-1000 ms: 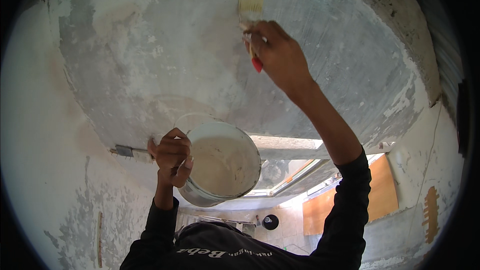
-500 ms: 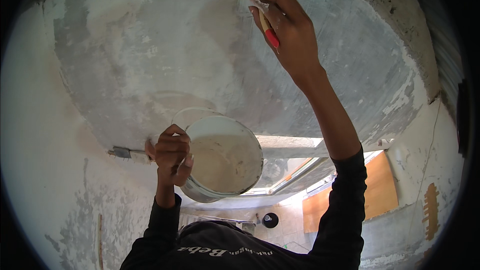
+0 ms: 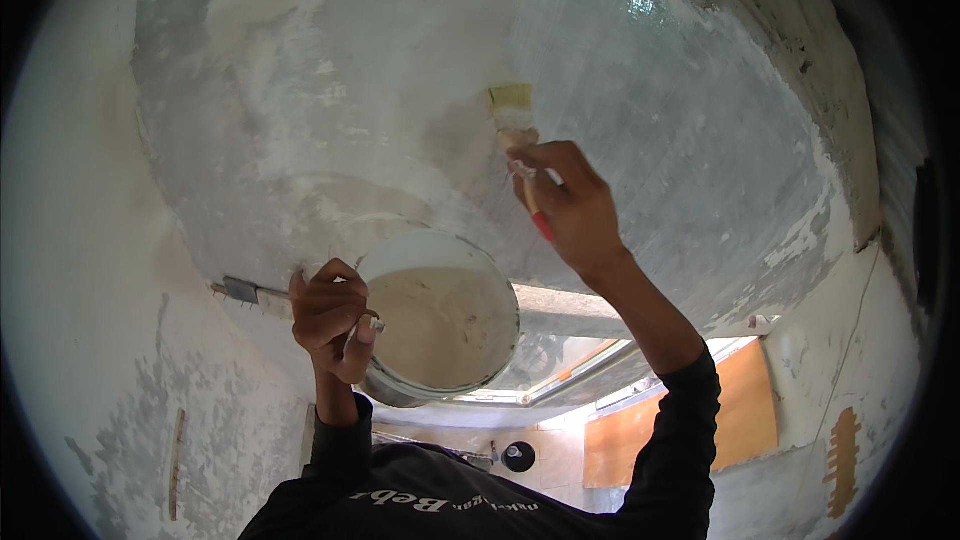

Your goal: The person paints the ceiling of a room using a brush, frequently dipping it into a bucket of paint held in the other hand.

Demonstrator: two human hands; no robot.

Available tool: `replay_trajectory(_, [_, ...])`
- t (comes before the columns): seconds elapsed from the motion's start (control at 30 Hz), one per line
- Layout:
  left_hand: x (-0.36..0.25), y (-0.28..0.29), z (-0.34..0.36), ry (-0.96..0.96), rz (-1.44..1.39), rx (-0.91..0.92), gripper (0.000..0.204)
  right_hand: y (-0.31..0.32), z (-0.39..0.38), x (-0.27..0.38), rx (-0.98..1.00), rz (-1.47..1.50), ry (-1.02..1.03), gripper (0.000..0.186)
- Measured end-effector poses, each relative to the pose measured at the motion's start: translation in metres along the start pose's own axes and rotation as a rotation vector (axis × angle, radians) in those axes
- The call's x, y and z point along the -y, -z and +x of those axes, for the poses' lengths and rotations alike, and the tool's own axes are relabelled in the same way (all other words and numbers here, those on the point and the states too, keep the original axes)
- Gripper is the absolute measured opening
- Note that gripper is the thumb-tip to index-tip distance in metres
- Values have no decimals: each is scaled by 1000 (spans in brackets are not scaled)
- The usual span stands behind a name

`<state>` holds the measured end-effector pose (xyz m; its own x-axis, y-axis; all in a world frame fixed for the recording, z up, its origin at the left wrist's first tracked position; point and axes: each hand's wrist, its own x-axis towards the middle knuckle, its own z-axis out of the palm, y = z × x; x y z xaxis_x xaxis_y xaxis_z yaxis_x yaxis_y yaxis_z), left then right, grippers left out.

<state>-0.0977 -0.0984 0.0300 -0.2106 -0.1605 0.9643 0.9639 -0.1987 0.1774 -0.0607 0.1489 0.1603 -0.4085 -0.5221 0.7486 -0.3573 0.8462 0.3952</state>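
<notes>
My right hand [image 3: 575,205] is closed around the handle of a paintbrush [image 3: 511,102] with pale yellowish bristles and a red handle end. The bristles are up against or very near the patchy grey wall [image 3: 400,70]; actual contact is hard to tell. Lower and to the left, my left hand [image 3: 335,320] grips a white bucket [image 3: 505,290] at its left side, by the rim or its wire handle; the fingers hide which. Inside the bucket lies a cream-coloured liquid [image 3: 425,325], with my brush well above it.
A small grey fitting [image 3: 240,289] sticks out by the wall beyond my left hand. Below right are a window frame [image 3: 570,370] and an orange-brown board [image 3: 690,420]. On the floor stands a dark round container [image 3: 518,457]. A rough ledge [image 3: 800,50] borders the wall's upper right.
My right hand has brought the brush downward in the view, from the top edge toward the bucket. The left hand still holds the bucket, shifted only slightly.
</notes>
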Motion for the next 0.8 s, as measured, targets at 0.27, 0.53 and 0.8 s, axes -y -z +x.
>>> replay_trajectory(0.27, [-3, -11, -6, 27, 135, -52, 40, 21, 76, -39, -310, -44, 48, 16])
replay_trajectory(0.53, [-12, -3, -9, -32, 228, -176, 39, -16, 5, -15, -112, -42, 29, 16])
replay_trajectory(0.8, [-11, 15, -20, 21, 146, -162, 43, 10, 33, -8, -244, 71, 4, 12])
